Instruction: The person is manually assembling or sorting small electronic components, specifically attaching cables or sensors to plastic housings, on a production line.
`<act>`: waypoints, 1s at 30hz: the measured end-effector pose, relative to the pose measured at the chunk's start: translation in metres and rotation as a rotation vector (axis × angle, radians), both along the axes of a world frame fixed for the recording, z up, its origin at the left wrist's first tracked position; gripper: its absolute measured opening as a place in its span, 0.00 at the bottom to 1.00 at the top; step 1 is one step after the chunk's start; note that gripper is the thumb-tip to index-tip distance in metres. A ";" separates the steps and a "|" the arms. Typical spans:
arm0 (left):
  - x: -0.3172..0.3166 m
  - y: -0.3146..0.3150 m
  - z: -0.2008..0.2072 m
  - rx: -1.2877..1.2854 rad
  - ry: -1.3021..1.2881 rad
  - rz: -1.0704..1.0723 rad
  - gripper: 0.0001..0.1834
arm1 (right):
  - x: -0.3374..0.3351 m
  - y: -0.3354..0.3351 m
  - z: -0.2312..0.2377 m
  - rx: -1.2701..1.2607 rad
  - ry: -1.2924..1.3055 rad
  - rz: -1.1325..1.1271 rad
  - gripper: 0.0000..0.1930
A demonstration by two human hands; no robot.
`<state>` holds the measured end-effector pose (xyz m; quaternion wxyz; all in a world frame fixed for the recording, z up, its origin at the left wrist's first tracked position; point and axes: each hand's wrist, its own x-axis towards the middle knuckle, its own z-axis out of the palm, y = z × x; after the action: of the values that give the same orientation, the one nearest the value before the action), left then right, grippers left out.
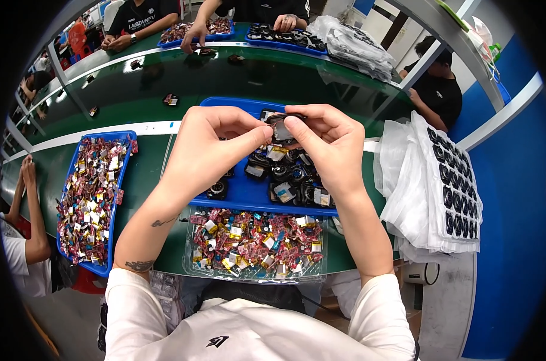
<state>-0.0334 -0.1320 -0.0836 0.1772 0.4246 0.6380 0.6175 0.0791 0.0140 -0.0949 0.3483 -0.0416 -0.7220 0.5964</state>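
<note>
Holding: a small dark case (280,133), raised over the blue tray (244,188); clock directions run from this case.
Left hand (222,129): thumb and fingers clamped on the case's 9 o'clock edge.
Right hand (330,135): clamped on the case, thumb across its face, fingers behind the 3 o'clock side.
Blue tray edges: far rim at 11, near rim at 6; blue floor shows at 7, beside piled black cases (283,192).
Clear tray (192,268): at 6, just beyond the blue tray's near rim, heaped with red boards (261,240).
Side tray (126,159): at 8, also heaped with boards, some lying over its rim.
Room: a strip of green bench (148,174) between 8 and 9; a white stack (396,180) crowds 4.
Belt (225,78): green, running from 9 past 12, sparsely dotted with parts.
Writing: pale lettering on a co-worker's black shirt (156,9) at 10; a small black mark (216,342) between 6 and 7, on the person's white shirt (255,325).
</note>
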 end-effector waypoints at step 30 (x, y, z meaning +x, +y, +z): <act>-0.004 0.011 -0.015 0.102 -0.326 -0.194 0.06 | -0.004 0.001 -0.002 -0.060 0.173 0.108 0.07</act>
<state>-0.0377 -0.1213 -0.0988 0.3149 0.3870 0.5249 0.6896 0.0750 0.0152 -0.0969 0.3750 0.0386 -0.6722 0.6372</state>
